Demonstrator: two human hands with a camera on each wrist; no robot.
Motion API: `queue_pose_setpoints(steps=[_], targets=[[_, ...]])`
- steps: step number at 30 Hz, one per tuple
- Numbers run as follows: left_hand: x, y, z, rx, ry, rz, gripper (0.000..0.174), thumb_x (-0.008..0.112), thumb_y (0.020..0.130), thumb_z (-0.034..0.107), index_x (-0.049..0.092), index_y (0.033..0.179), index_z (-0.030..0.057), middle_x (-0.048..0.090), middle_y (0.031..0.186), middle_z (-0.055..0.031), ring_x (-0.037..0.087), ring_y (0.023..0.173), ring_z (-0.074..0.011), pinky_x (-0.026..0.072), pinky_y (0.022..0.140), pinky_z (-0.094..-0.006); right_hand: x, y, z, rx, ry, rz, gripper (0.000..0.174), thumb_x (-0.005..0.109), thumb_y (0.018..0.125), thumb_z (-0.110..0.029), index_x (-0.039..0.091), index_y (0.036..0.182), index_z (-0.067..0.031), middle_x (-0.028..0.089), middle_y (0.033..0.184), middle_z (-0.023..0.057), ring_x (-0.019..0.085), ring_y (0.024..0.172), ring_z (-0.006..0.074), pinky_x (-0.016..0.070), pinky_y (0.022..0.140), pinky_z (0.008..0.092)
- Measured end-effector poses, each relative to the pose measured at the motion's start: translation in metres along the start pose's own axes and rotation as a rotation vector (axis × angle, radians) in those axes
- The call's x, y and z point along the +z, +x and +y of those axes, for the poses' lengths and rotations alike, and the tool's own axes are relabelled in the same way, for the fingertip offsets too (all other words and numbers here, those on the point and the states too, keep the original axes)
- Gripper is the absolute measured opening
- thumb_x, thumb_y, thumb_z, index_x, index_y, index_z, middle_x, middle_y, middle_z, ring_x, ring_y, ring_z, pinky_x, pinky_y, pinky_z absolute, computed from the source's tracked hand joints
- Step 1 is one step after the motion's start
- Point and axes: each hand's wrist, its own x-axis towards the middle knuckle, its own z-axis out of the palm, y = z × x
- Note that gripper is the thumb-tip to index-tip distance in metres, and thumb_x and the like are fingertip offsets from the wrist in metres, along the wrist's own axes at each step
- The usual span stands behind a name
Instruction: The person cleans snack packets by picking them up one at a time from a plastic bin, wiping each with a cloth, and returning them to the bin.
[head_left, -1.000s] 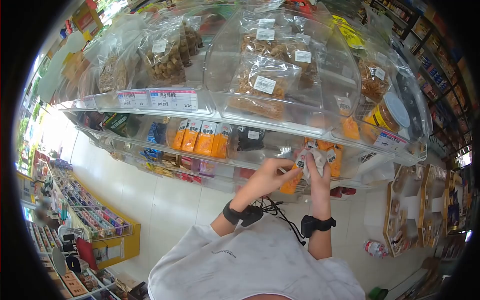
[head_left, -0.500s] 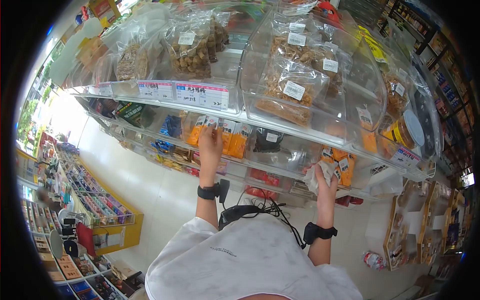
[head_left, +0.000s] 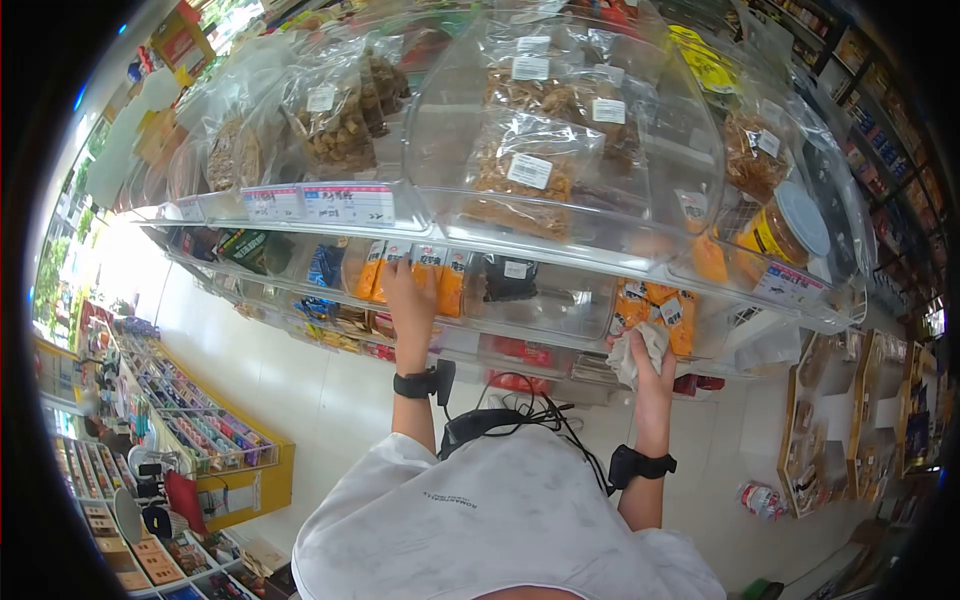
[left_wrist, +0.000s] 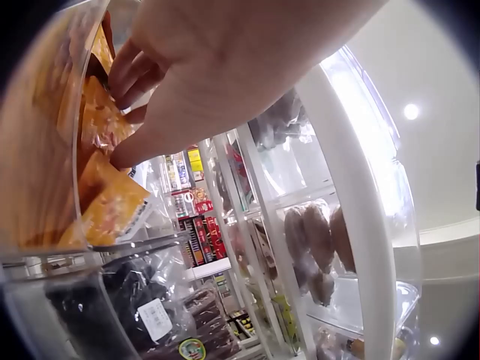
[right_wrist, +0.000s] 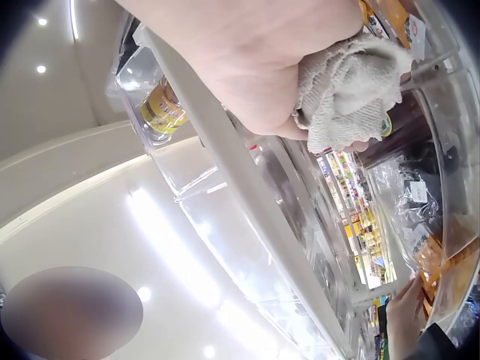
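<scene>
In the head view my left hand (head_left: 412, 305) reaches into a clear bin at the shelf's lower tier, over upright orange packets (head_left: 451, 285). The left wrist view shows the thumb and fingertips of my left hand (left_wrist: 202, 71) apart, touching an orange packet (left_wrist: 101, 120); their tips are partly hidden. My right hand (head_left: 654, 385) grips a crumpled pale cloth (head_left: 640, 352) in front of another group of orange packets (head_left: 680, 320). Up close in the right wrist view, the cloth (right_wrist: 349, 90) bulges from the curled fingers of my right hand (right_wrist: 262, 64).
Clear bins of bagged brown food (head_left: 525, 165) stand on the tier above, behind a protruding shelf edge (head_left: 500, 235). A blue-lidded jar (head_left: 785, 235) stands at the right. Between the two orange groups lies a black packet (head_left: 510, 278). Cables hang near my shirt.
My left hand has moved left from beside the right hand to the bin, and the orange packet it held is no longer distinguishable. My right hand, still gripping the cloth, has lowered slightly.
</scene>
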Motion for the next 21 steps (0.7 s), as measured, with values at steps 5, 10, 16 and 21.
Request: queue_pose_setpoints(steps=[5, 10, 16, 21], targets=[[-0.012, 0.005, 0.07, -0.192, -0.512, -0.289, 0.026, 0.061, 0.099, 0.019, 0.063, 0.109, -0.005, 0.064, 0.078, -0.0127, 0.062, 0.066, -0.0188, 0.0496, 0.062, -0.0325, -0.03, 0.001, -0.001, 0.029, 0.014, 0.044, 0.044, 0.07, 0.095, -0.026, 0.057, 0.127, 0.0023, 0.066, 0.117, 0.0085, 0.064, 0.104, 0.0153, 0.0491, 0.09, 0.0274], [0.002, -0.027, 0.188, -0.145, -0.92, -0.75, 0.023, 0.044, 0.103, 0.005, 0.062, 0.115, -0.0032, 0.067, 0.082, -0.0076, 0.064, 0.064, -0.014, 0.0523, 0.062, -0.028, -0.068, -0.004, -0.009, 0.06, 0.066, 0.11, 0.05, 0.071, 0.095, -0.029, 0.055, 0.132, 0.0001, 0.064, 0.123, 0.0075, 0.06, 0.112, 0.014, 0.0474, 0.094, 0.0271], [0.1, -0.087, 0.248, 0.104, -1.121, -1.089, 0.038, 0.041, 0.095, -0.006, 0.056, 0.13, -0.0025, 0.062, 0.121, -0.017, 0.069, 0.101, -0.0232, 0.0558, 0.087, -0.0339, -0.109, -0.018, -0.034, 0.018, 0.166, 0.168, 0.044, 0.069, 0.096, -0.025, 0.054, 0.128, 0.0002, 0.067, 0.114, 0.0112, 0.068, 0.1, 0.0192, 0.0529, 0.088, 0.0308], [0.195, -0.11, 0.271, 0.297, -0.616, -0.895, 0.042, 0.06, 0.089, 0.011, 0.056, 0.127, -0.0056, 0.067, 0.107, -0.021, 0.068, 0.103, -0.0287, 0.053, 0.09, -0.0357, -0.152, -0.023, -0.034, -0.048, 0.275, 0.252, 0.033, 0.067, 0.097, -0.021, 0.054, 0.12, 0.0, 0.07, 0.103, 0.0133, 0.072, 0.091, 0.0239, 0.057, 0.083, 0.0346]])
